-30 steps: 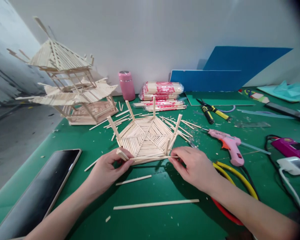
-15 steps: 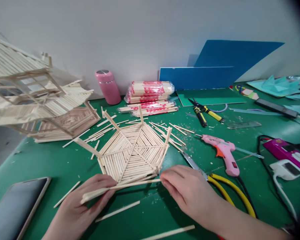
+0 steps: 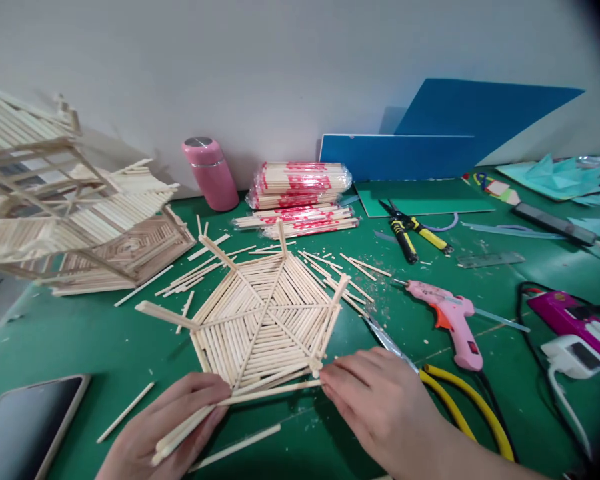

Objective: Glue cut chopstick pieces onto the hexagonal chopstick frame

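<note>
A flat hexagonal panel of glued wooden sticks (image 3: 263, 317) lies on the green mat (image 3: 105, 333), with upright sticks at its corners. My left hand (image 3: 165, 427) is curled under its near left corner, fingers closed on a wooden post and on the left end of a thin stick (image 3: 270, 392). That stick runs along the panel's near edge. My right hand (image 3: 380, 407) pinches its right end at the near right corner.
A tall stick pagoda model (image 3: 60, 213) stands at the left. A pink bottle (image 3: 211, 173), packs of chopsticks (image 3: 300, 183), cutters (image 3: 410, 230), a pink glue gun (image 3: 450, 317), yellow-handled scissors (image 3: 460, 400) and a phone (image 3: 25, 430) surround the panel. Loose sticks lie scattered.
The view has swung right and down. My left hand has slid back and lower along the near edge, tilting the post it holds; my right hand keeps its pinch.
</note>
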Demonstrator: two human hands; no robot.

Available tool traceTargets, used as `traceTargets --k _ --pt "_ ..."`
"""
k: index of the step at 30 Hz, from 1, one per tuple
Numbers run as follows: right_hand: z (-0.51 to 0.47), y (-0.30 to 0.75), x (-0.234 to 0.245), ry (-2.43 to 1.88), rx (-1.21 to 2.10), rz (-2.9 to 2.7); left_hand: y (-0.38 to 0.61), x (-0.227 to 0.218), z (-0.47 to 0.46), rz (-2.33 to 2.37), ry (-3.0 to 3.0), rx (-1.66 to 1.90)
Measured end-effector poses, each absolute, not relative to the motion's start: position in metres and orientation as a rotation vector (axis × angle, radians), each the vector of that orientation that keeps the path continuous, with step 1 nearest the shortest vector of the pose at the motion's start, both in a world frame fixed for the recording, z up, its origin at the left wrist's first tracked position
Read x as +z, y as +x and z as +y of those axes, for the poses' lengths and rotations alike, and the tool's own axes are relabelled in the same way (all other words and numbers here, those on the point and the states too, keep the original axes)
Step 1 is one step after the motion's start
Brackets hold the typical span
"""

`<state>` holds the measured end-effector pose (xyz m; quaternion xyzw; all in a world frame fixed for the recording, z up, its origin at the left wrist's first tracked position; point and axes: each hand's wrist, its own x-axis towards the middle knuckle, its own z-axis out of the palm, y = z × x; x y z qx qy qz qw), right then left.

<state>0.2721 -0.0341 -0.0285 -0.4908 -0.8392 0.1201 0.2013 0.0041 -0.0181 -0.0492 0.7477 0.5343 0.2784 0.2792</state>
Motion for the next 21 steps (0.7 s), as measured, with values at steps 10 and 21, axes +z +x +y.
traceTargets --k 10,21 --pt "-0.034 0.279 -0.024 -1.467 0.285 -2.259 0.014 -0.036 -0.013 1.282 2.071 0.846" --pt "-0.038 0.280 -0.029 -1.462 0.223 -2.280 0.013 -0.043 -0.019 1.218 1.960 0.891"
